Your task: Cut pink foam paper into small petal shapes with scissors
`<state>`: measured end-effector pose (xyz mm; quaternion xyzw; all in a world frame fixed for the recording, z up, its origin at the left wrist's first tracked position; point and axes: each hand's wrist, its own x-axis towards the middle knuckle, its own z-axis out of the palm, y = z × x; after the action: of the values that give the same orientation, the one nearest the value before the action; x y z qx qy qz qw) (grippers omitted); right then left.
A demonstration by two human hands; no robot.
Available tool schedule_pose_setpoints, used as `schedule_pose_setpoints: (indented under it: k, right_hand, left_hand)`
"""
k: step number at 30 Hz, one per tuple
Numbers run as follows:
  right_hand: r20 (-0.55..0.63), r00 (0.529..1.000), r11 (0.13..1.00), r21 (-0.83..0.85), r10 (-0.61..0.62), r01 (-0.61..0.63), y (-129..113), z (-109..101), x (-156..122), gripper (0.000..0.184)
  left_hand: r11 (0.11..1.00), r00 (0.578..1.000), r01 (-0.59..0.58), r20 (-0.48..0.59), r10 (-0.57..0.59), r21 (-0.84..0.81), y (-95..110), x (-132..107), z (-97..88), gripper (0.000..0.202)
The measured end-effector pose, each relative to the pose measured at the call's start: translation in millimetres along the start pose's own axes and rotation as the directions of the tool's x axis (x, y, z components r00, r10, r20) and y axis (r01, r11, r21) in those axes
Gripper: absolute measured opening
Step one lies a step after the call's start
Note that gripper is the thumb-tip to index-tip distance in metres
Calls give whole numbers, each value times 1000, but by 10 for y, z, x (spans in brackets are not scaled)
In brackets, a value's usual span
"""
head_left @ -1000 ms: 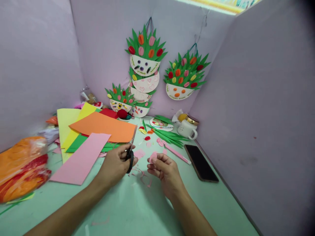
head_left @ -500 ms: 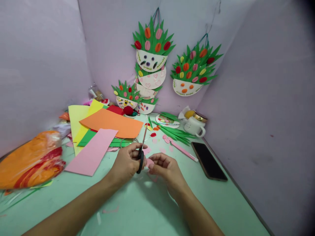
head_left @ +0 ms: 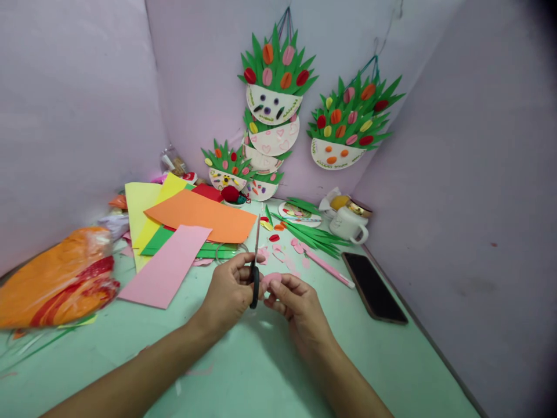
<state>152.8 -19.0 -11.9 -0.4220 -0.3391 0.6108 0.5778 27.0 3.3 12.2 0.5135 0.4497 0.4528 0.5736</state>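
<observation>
My left hand (head_left: 230, 288) is closed around the black handles of a pair of scissors (head_left: 255, 283). The blades point away from me, over the table, and look closed. In my right hand (head_left: 295, 302), the thumb and fingers pinch a small rounded piece of pink paper (head_left: 272, 278). This piece is just right of the scissor handles, and my left fingertips are close to it; whether they touch it I cannot tell. Beyond my hands lie pink paper scraps (head_left: 278, 253) and small red, yellow and orange cut pieces (head_left: 274, 238).
At left are a pink sheet (head_left: 167, 267), an orange sheet (head_left: 204, 217) and an orange plastic bag (head_left: 56, 278). Right are green paper leaves (head_left: 311, 235), a pink pen (head_left: 328, 268), a phone (head_left: 373, 287) and a white mug (head_left: 348, 223). Paper-plate flower baskets (head_left: 274, 104) hang on the wall.
The pink piece has turned in my right fingers and come up slightly. A thin pink strip that hung below it is gone from there. The scissors stay in my left hand; the view has shifted a little.
</observation>
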Motion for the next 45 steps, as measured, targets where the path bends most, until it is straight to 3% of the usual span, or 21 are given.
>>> schedule_pose_setpoints:
  k: [6, 10, 13, 16, 23, 45]
  right_hand:
    - [-42, 999, 997, 82, 12, -9, 9, -13, 15, 20]
    - [-173, 985, 985, 163, -24, 52, -72, -99, 59, 20]
    - [-212, 976, 974, 207, -51, 96, -140, -169, 94, 20]
    - [-202, 976, 965, 229, -79, 125, -171, -199, 107, 20]
    - [-125, 984, 966, 208, -130, 154, -151, -150, 82, 20]
    - [-105, 986, 974, 175, -131, 148, -155, -149, 77, 23]
  left_hand:
    - [998, 997, 10, 79, -15, 56, -25, 21, -7, 52]
    - [958, 975, -111, 217, 54, 264, -61, 35, -58, 42]
    - [792, 949, -274, 289, 129, 546, -80, 10, -77, 23]
    - [647, 926, -354, 348, 143, 676, -71, -36, -62, 11]
    - [573, 912, -398, 376, 163, 716, -71, -65, -44, 30]
    - [553, 903, -422, 388, 185, 718, -114, -36, -86, 30]
